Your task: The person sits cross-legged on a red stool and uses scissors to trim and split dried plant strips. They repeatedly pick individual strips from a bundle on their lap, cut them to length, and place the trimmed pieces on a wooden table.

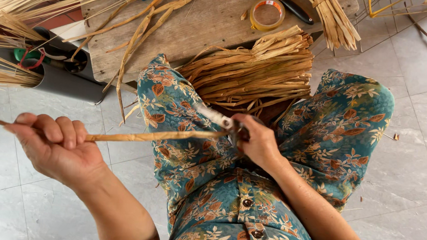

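Note:
My left hand (54,145) is closed around a long dried plant strip (151,137) that runs level across my lap, from the far left to my right hand. My right hand (258,141) grips a knife (217,118) whose pale blade points up and left and meets the strip's right end. A pile of cut dried strips (258,72) lies between my knees, on the teal flowered trousers (345,125).
A worn wooden board (205,28) lies ahead with a roll of tape (267,14), a dark-handled tool (296,8) and another bundle of strips (333,15). Thin straw bundles (14,3) and a grey pipe (69,80) are at the left. Grey floor tiles (418,166) surround me.

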